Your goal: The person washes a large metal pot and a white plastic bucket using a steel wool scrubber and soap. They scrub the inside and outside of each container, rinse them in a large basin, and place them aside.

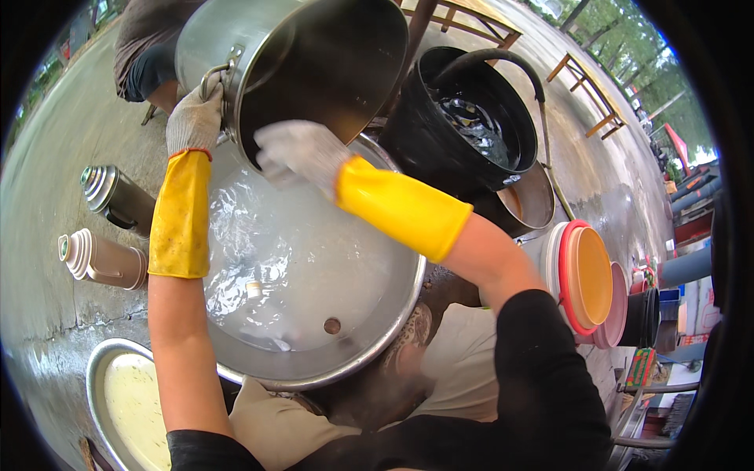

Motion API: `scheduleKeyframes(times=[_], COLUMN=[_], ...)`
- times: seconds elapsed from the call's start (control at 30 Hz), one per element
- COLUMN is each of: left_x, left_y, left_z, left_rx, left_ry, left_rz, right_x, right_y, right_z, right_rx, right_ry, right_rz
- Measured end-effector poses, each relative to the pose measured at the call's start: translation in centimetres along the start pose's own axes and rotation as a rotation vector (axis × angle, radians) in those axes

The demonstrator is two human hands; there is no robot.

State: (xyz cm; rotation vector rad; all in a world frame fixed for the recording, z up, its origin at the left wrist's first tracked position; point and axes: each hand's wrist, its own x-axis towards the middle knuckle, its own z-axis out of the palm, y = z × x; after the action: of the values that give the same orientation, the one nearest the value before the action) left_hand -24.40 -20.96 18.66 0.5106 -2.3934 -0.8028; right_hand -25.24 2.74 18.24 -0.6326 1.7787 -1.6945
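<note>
A large metal pot (283,56) is tilted on its side above a wide metal basin, its dark mouth facing me. My left hand (196,115), in a white knit work glove and yellow sleeve cuff, grips the pot's side handle (207,79). At the lower rim of the mouth is my right hand (300,153), gloved alike and blurred by motion; whether it holds something is unclear. Cloudy water lies in the basin (406,318) below. A small pale object (253,288) and a round brown thing (332,325) show in that water.
A black bucket (406,123) of water with a hose (533,70) stands at the upper right, before another metal pot (551,197). Stacked plastic tubs (589,277) are on the right. Two vacuum flasks (112,259) and a basin of pale liquid (132,406) are left. Another person (147,59) sits behind the pot.
</note>
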Motion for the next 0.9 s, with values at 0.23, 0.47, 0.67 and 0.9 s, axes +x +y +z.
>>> scheduleKeyframes(times=[0.23,0.47,0.67,0.9], left_x=[0.3,4.8,10.9,11.8], left_y=[3.8,-2.9,-9.8,-12.1], left_z=[0.7,4.0,7.1,11.0], left_rx=[0.201,0.204,0.221,0.065], left_ry=[-0.007,0.023,0.028,0.015], left_rz=[-0.115,-0.146,-0.099,-0.200], right_x=[-16.4,-36.4,-52.4,-57.9], right_y=[4.8,10.5,15.7,12.9], right_z=[-13.4,-20.1,-15.6,-14.8], right_rx=[-0.061,0.443,0.654,0.566], right_ry=[0.129,0.700,1.010,1.240], right_rz=[0.362,0.402,0.505,0.524])
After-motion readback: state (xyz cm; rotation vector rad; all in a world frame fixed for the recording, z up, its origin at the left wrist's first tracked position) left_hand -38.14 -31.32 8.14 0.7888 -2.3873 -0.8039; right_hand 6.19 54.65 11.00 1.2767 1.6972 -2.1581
